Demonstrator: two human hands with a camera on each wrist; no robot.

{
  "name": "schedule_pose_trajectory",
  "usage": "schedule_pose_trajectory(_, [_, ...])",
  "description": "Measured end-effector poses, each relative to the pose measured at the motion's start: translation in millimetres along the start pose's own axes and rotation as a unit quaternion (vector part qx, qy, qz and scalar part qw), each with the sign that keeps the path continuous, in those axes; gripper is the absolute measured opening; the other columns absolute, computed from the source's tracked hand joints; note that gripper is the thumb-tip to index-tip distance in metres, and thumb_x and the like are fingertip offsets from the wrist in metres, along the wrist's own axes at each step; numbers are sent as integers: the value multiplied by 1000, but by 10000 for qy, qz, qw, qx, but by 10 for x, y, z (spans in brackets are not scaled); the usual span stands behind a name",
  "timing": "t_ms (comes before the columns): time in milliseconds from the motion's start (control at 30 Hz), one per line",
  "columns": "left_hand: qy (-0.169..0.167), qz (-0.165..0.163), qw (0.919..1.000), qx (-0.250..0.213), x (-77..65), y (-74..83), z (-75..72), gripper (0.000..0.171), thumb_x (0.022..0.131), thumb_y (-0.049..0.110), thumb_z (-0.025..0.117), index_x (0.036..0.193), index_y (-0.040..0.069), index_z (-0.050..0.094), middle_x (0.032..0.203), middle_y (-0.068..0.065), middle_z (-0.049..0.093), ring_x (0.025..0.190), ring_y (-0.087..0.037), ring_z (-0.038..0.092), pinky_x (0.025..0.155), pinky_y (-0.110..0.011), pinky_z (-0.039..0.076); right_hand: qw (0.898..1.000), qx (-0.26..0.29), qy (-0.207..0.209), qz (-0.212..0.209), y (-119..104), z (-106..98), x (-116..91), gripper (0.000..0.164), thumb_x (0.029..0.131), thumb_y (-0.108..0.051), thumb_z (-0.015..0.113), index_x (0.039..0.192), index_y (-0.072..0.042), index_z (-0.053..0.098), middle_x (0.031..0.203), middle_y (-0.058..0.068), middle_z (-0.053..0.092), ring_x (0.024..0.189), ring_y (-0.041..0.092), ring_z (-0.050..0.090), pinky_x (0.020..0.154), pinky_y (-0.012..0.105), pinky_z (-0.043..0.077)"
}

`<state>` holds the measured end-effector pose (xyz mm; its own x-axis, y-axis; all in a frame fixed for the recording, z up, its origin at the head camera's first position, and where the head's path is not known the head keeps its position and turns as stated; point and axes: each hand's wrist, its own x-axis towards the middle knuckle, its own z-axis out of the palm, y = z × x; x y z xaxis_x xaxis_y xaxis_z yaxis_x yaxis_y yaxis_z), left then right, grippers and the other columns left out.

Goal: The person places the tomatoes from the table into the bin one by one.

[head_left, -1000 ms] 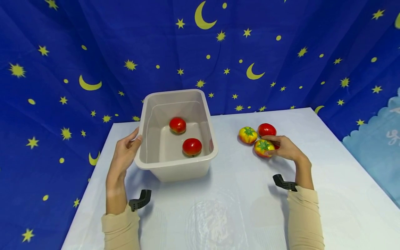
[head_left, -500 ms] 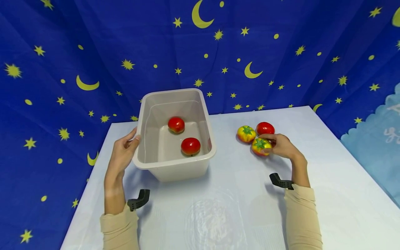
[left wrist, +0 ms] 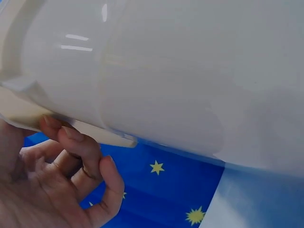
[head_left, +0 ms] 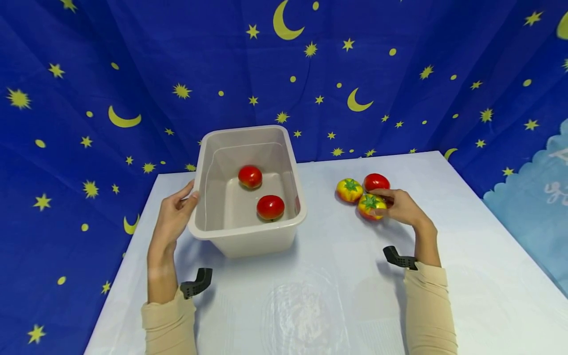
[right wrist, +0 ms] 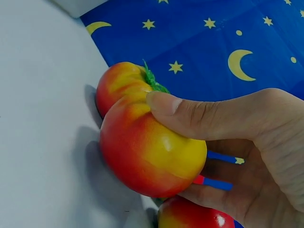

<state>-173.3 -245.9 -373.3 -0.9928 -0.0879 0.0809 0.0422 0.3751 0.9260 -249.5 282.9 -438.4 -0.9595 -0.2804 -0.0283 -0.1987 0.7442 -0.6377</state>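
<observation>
My left hand (head_left: 174, 213) pinches the left rim of a grey plastic bin (head_left: 253, 241). In the left wrist view its thumb is hidden and the curled fingertips (left wrist: 71, 134) lie under the rim. Inside the bin are two red tomatoes, one farther back (head_left: 250, 176) and one nearer (head_left: 270, 207). To the right, my right hand (head_left: 401, 208) grips a yellow-and-red tomato (right wrist: 147, 147) with a green top, thumb on its near side. Touching or close beside it are another yellow-and-red tomato (head_left: 349, 190) and a red one (head_left: 376, 183). A bit of red shows under the hand.
A white-covered table (head_left: 310, 296) bears everything. Behind it hangs a blue cloth (head_left: 390, 74) with yellow moons and stars, close to the bin's far end. Black camera mounts sit on the left wrist (head_left: 197, 283) and right wrist (head_left: 399, 257).
The head view has shifted a little. My left hand stays on the bin's rim. My right hand stays at the same tomato, whose green top has tilted very slightly.
</observation>
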Motion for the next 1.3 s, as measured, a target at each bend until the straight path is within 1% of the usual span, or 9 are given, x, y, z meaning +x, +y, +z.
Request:
schedule_pose_trajectory(233, [22, 42, 10000, 38, -1, -1, 8, 52, 102, 28, 51, 149, 9, 39, 119, -34, 61, 78, 7, 63, 68, -16, 52, 10000, 49, 81, 23, -18, -28, -10, 57, 83, -18, 77, 135, -5, 58, 133, 25, 57, 122, 40, 48, 106, 62, 32])
schedule_pose_trajectory(600, [-64, 10, 9997, 218, 9, 3, 2, 54, 103, 32, 49, 151, 11, 35, 121, -32, 61, 78, 8, 60, 68, -16, 50, 9990, 250, 372, -52, -152, -98, -66, 63, 84, -35, 78, 136, -6, 57, 136, 24, 56, 124, 41, 48, 105, 61, 35])
schedule_pose_trajectory(667, [-82, 40, 9998, 198, 9, 0, -9, 53, 103, 30, 49, 151, 10, 34, 122, -32, 61, 78, 9, 60, 67, -15, 50, 9983, 302, 504, -36, -174, -102, -74, 63, 84, -37, 77, 136, -6, 57, 137, 23, 55, 121, 39, 50, 101, 54, 42])
schedule_pose_trajectory(733, [-86, 74, 9997, 201, 10, 0, -15, 53, 103, 29, 49, 151, 10, 35, 122, -33, 61, 78, 9, 60, 67, -15, 50, 9972, 351, 662, -61, -190, -92, -77, 62, 85, -37, 76, 136, -6, 57, 137, 23, 55, 114, 35, 53, 93, 41, 49])
schedule_pose_trajectory(833, [-93, 84, 9996, 241, -2, -3, -35, 54, 103, 30, 48, 151, 9, 34, 121, -34, 61, 79, 8, 60, 68, -15, 50, 9939, 526, 960, -162, -214, -61, -60, 59, 86, -34, 76, 135, -6, 59, 131, 20, 60, 97, 25, 56, 74, 21, 50])
schedule_pose_trajectory(900, [-68, 76, 9996, 257, -19, -14, -58, 54, 103, 31, 48, 151, 9, 34, 120, -34, 61, 78, 7, 61, 68, -16, 50, 9915, 675, 1077, -282, -247, -37, -38, 57, 87, -33, 75, 135, -7, 58, 129, 19, 62, 93, 20, 58, 71, 14, 49])
schedule_pose_trajectory(1133, [-208, 71, 9997, 98, -22, -24, -72, 54, 103, 30, 48, 151, 9, 34, 126, -30, 59, 84, 8, 62, 71, -15, 50, 9828, 1200, 1318, -488, -286, 37, -51, 50, 91, -22, 71, 135, -5, 58, 135, 22, 57, 111, 2, 53, 82, 7, 46])
schedule_pose_trajectory(1200, [-255, 97, 9996, 43, -6, -18, -63, 54, 103, 30, 49, 151, 9, 34, 131, -28, 57, 87, 9, 60, 73, -13, 49, 9817, 1211, 1382, -500, -281, 42, -47, 49, 91, -21, 71, 135, -4, 58, 134, 23, 57, 109, -1, 53, 79, 7, 47])
schedule_pose_trajectory(1300, [-242, 89, 9997, -38, 9, -13, -64, 53, 103, 30, 48, 151, 10, 34, 133, -26, 56, 90, 8, 60, 74, -12, 49, 9817, 1279, 1315, -508, -278, 48, -6, 49, 91, -20, 71, 135, -4, 57, 131, 24, 59, 96, 3, 58, 69, 13, 51])
